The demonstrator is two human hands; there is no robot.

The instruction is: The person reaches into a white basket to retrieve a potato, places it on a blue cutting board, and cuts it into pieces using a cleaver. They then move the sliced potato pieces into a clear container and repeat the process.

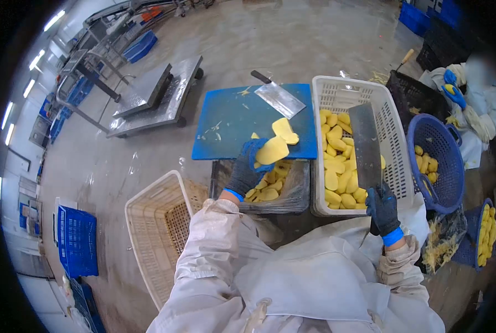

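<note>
My left hand (244, 171), in a dark glove, is closed around a cut piece of peeled potato (272, 151) at the near edge of the blue cutting board (223, 119). More potato pieces (284, 131) lie on the board just beyond it. My right hand (383, 211), also gloved, grips a cleaver (365, 144) whose broad blade points away from me over the white basket (393, 144). Peeled yellow potatoes (336, 161) fill much of that basket. A second cleaver (281, 100) rests flat on the board. Beneath the board's near edge, a plastic-lined crate (292, 206) contains cut potatoes (267, 193).
A cream basket (148, 222) stands tilted at left. A wheeled platform scale (148, 100) is farther off. At right are a purple basket (453, 177) and another basket of potatoes (486, 233). Another person's blue-gloved hand (456, 97) holds a potato there.
</note>
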